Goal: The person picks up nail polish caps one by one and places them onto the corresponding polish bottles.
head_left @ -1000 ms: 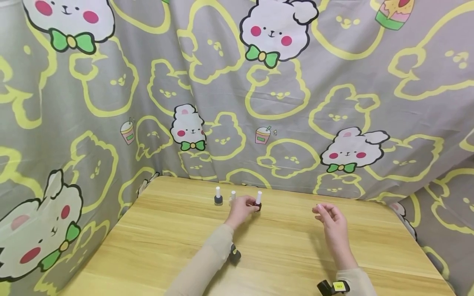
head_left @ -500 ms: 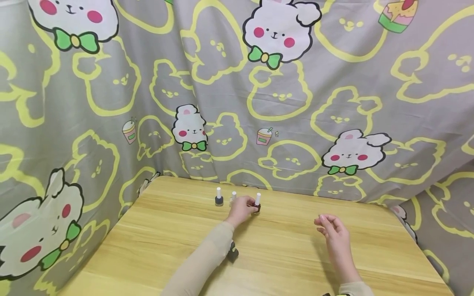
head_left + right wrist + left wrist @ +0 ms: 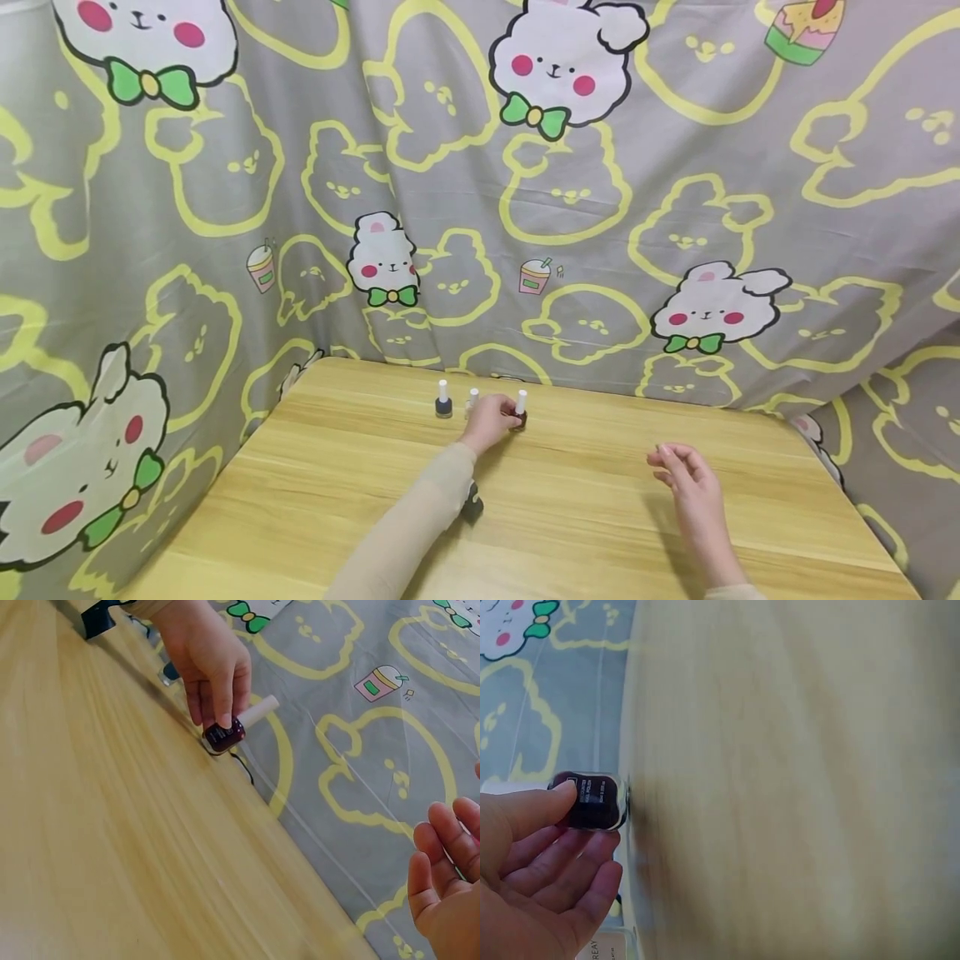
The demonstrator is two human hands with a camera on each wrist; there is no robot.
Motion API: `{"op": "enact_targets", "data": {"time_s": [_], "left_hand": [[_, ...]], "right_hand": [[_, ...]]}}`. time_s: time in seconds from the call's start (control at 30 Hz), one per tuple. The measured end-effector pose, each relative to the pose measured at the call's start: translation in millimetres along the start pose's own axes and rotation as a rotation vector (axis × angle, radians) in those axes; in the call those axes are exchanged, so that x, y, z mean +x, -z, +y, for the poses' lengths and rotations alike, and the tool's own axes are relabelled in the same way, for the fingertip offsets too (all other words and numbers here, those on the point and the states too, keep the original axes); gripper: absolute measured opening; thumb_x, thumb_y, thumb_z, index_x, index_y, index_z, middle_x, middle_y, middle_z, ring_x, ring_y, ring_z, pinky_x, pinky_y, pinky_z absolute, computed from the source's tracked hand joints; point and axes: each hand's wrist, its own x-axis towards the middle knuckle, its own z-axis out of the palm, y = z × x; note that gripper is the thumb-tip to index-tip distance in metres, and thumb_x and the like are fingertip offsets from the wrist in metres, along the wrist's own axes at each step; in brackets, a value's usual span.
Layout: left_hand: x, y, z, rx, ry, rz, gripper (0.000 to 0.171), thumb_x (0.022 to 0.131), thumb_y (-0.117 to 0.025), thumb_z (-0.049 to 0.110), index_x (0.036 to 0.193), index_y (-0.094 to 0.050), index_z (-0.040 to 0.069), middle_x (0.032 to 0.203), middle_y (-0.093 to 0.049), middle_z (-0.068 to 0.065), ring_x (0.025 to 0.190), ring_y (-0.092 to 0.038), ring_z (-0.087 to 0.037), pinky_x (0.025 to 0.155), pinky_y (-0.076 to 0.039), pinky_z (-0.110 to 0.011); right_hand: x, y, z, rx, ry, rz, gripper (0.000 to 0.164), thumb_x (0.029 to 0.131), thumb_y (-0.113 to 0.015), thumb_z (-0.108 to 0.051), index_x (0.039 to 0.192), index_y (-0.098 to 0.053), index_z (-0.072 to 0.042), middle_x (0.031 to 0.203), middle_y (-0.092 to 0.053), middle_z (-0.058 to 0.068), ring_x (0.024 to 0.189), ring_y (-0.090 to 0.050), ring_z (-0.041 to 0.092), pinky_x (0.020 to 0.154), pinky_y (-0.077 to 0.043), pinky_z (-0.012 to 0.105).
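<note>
My left hand (image 3: 489, 421) pinches a dark red nail polish bottle (image 3: 521, 415) by its glass body, near the back of the table. Its white cap points up, and the thumb lies over the printed label in the left wrist view. Just left of that hand stands a second nail polish bottle (image 3: 473, 394); the hand covers most of it except the white cap. Farther left is a dark blue nail polish bottle (image 3: 443, 406), upright. Over the right side of the table, my right hand (image 3: 696, 487) hovers with loosely bent fingers and nothing visible in them.
The wood-grain table (image 3: 360, 483) runs back to a grey curtain (image 3: 585, 225) with rabbit prints, which hangs behind it and at both sides. A black wrist device (image 3: 472, 505) sits under the left sleeve.
My right hand has moved nearer and slightly to the right. My left hand keeps its grip on the dark red nail polish bottle, which has shifted only slightly.
</note>
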Motion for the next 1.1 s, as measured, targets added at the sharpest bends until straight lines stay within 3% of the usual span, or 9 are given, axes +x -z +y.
{"op": "enact_targets", "data": {"time_s": [0.3,0.53,0.7,0.97,1.1], "left_hand": [[6.2,2.9,-0.3,0.018,0.002,-0.017,0.016,0.083,-0.074,0.004,0.098,-0.071,0.0,0.094,-0.074,-0.012,0.087,-0.068,-0.021,0.079,-0.054,-0.032],[7.2,4.3,-2.9,0.022,-0.011,-0.026,0.017,0.084,-0.072,0.001,0.101,-0.07,-0.002,0.097,-0.073,-0.015,0.091,-0.069,-0.025,0.082,-0.055,-0.035],[7.1,5.4,-2.6,0.016,-0.018,-0.036,0.02,0.084,-0.071,0.0,0.104,-0.069,-0.003,0.102,-0.073,-0.016,0.095,-0.069,-0.027,0.086,-0.055,-0.037],[-1.4,10.3,5.2,-0.086,0.056,-0.022,0.034,0.089,-0.068,0.007,0.12,-0.063,-0.003,0.12,-0.067,-0.021,0.111,-0.064,-0.033,0.096,-0.051,-0.044],[-8.1,13.8,9.2,-0.13,0.051,0.007,0.035,0.09,-0.067,0.009,0.122,-0.062,-0.005,0.121,-0.066,-0.023,0.11,-0.064,-0.035,0.094,-0.052,-0.045]], "right_hand": [[-3.9,7.5,4.0,0.011,0.042,-0.004,0.02,0.1,-0.054,-0.018,0.105,-0.057,0.002,0.087,-0.069,-0.009,0.086,-0.065,0.004,0.078,-0.052,0.019],[-5.6,13.7,6.3,-0.053,0.037,-0.013,0.019,0.1,-0.054,-0.021,0.106,-0.058,-0.003,0.089,-0.069,-0.01,0.088,-0.064,0.002,0.078,-0.052,0.017],[-5.3,16.0,8.2,-0.04,0.055,-0.017,0.017,0.1,-0.053,-0.019,0.105,-0.059,-0.003,0.089,-0.069,-0.009,0.088,-0.064,0.003,0.078,-0.052,0.018],[-6.5,20.2,8.3,-0.081,0.079,-0.02,0.023,0.101,-0.051,-0.017,0.109,-0.055,0.004,0.092,-0.069,-0.011,0.089,-0.064,0.001,0.077,-0.051,0.016],[-8.3,20.7,7.9,-0.102,0.099,-0.015,0.017,0.101,-0.053,-0.015,0.107,-0.058,0.0,0.09,-0.07,-0.011,0.086,-0.064,0.001,0.075,-0.051,0.015]]}}
